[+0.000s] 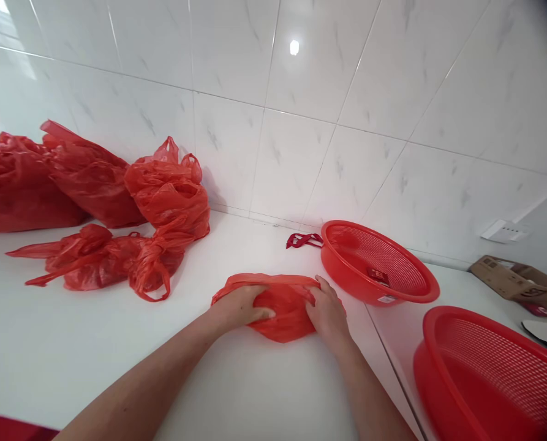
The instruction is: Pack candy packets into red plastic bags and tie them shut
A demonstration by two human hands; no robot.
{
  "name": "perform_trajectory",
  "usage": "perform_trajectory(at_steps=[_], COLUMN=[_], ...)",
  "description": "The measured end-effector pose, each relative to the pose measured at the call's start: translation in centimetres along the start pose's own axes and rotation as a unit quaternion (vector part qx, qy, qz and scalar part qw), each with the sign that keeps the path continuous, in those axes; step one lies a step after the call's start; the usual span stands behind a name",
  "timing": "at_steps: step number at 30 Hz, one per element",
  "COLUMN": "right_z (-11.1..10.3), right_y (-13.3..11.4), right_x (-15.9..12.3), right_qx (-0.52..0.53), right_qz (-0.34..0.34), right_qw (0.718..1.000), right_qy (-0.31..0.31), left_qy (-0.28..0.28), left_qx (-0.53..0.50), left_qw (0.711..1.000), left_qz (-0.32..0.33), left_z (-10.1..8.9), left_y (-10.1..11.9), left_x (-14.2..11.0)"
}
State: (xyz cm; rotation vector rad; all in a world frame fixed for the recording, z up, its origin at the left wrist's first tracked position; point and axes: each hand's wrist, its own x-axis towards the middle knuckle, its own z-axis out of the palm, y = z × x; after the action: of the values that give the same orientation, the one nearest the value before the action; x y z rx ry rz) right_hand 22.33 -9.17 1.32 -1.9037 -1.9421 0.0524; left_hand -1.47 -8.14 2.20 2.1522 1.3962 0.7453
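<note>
A red plastic bag (280,324) lies in front of me on the white tabletop (264,386), its upper edge spread wide. My left hand (241,308) grips the bag's left side, with the thumb showing over the near layer and the other fingers inside or behind the plastic. On the right side, my right hand (327,311) has hold of the bag too, its fingers curled over the edge and partly hidden by the film. What the bag contains, if anything, cannot be seen.
Several filled red bags (96,177) stand along the tiled wall at left, with tied red bags (103,260) before them. At right are a red mesh basket (342,263) holding a small red packet (378,277), a nearer basket (443,367), a red strap (303,240) and a cardboard box (503,278).
</note>
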Motion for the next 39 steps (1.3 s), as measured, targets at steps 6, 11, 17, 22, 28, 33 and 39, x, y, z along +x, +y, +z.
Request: perform_trajectory(at_steps=[6,11,17,22,28,33,39], right_z=[-0.6,-0.6,-1.3,-1.6,0.9,-0.1,-2.0], right_y=[-1.1,-1.3,-2.0,-4.6,-5.2,-2.6,-2.1], right_x=[-0.5,-0.7,-1.1,-2.5,-2.3,-1.5,-2.0], right_qx=[-0.004,0.004,-0.003,0.042,0.033,0.094,0.152], right_qz=[-0.019,-0.017,-0.012,-0.102,-0.161,-0.115,-0.083], right_qw=[0.999,0.999,0.988,0.967,0.986,0.978,0.951], right_qy=[0.047,0.033,0.155,0.231,0.001,-0.144,-0.258], left_qy=[0.031,-0.015,-0.124,-0.136,-0.11,0.022,0.013], left_qx=[0.048,0.039,0.031,0.063,0.025,-0.116,-0.398], left_qw=[0.995,0.997,0.991,0.987,0.993,0.99,0.91], left_qz=[0.087,0.064,-0.033,-0.064,-0.034,-0.077,-0.117], left_z=[-0.1,0.4,0.7,1.0,1.4,0.1,-1.4], left_y=[1.7,0.8,-0.7,-0.1,0.2,0.6,0.0], left_x=[0.6,0.6,0.4,0.1,-0.1,0.8,1.6])
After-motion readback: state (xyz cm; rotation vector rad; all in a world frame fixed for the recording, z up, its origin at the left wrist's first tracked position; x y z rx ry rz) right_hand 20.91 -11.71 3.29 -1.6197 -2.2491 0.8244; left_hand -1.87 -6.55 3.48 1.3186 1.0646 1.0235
